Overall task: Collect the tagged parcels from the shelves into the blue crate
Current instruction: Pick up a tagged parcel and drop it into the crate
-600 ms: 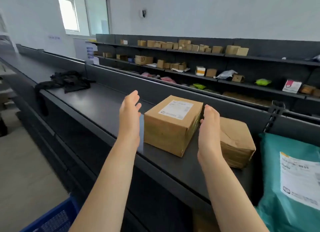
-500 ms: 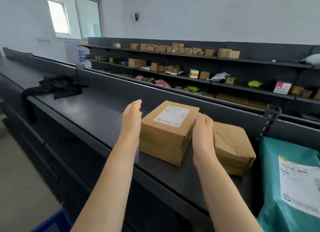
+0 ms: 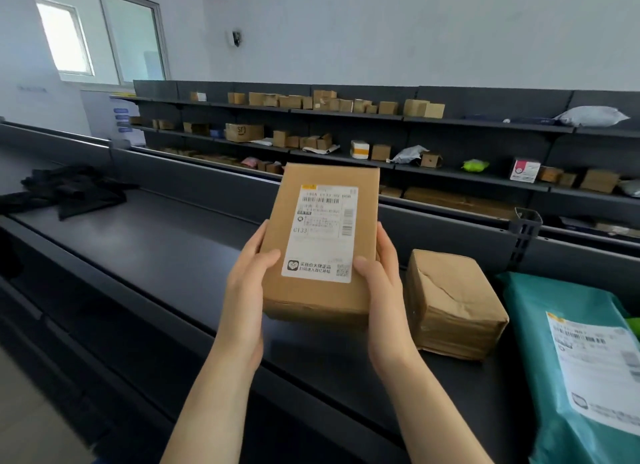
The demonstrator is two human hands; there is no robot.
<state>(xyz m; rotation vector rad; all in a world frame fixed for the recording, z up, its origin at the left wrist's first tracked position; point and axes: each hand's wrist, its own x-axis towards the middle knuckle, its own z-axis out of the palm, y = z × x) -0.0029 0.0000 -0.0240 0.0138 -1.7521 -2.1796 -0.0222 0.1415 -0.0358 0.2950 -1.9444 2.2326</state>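
A brown cardboard parcel [image 3: 322, 200] with a white shipping label facing me is held up above the dark shelf top [image 3: 156, 256]. My left hand [image 3: 247, 290] grips its lower left edge and my right hand [image 3: 381, 290] grips its lower right edge, thumbs on the front face. Right of it a second brown parcel [image 3: 450, 304] with a creased top lies on the shelf. At the far right lies a teal mailer bag [image 3: 561, 325] with a white label. The blue crate shows only as a sliver [image 3: 98, 460] at the bottom edge.
A black cloth bundle [image 3: 72, 190] lies on the shelf top at the left. Behind a raised dark divider [image 3: 207, 176], back shelves [image 3: 450, 121] carry several small boxes and bags. The floor [image 3: 31, 411] lies below at the left.
Both hands closed on the labelled parcel, lifted it off the shelf top and tilted it upright so its label faces me. The view rose and the crate slid almost out of frame.
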